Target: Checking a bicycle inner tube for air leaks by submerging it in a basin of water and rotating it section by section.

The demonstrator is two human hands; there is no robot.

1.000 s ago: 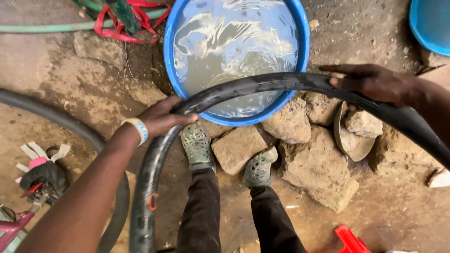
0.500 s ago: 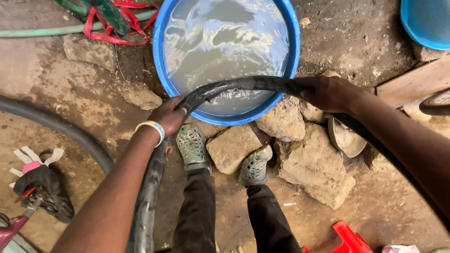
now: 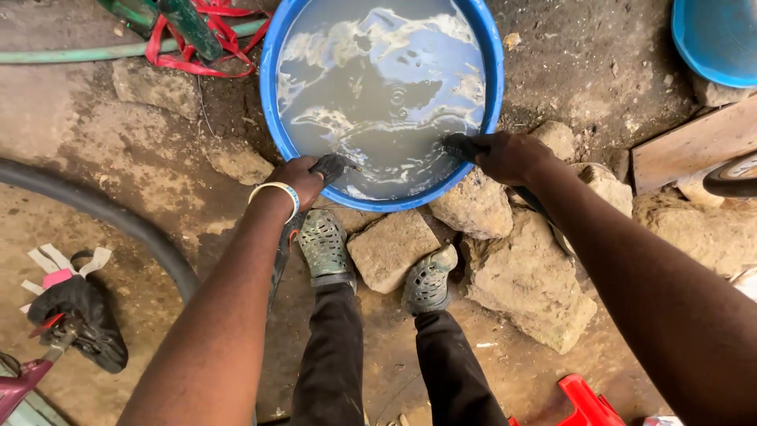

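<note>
A round blue basin (image 3: 268, 95) of murky water stands on the dirt floor ahead of me. My left hand (image 3: 296, 183), with a pale wristband, grips a black rubber inner tube (image 3: 331, 166) at the basin's near left rim. At the near right rim, my right hand (image 3: 509, 156) holds the tube's other side. Between my hands the tube dips under the water and is hidden. It trails back along both arms, largely out of sight.
My feet in green perforated shoes (image 3: 323, 244) stand among rough stones (image 3: 390, 248). A black tyre (image 3: 110, 217) curves at left beside a pink-and-black object (image 3: 71, 315). Red straps and a green hose (image 3: 181, 35) lie at top left, another blue tub (image 3: 714, 39) top right, red plastic (image 3: 587, 402) below.
Both hands have moved forward and down to the basin's rim, pushing the arched section of tube under the water. The camera has tilted closer to the basin.
</note>
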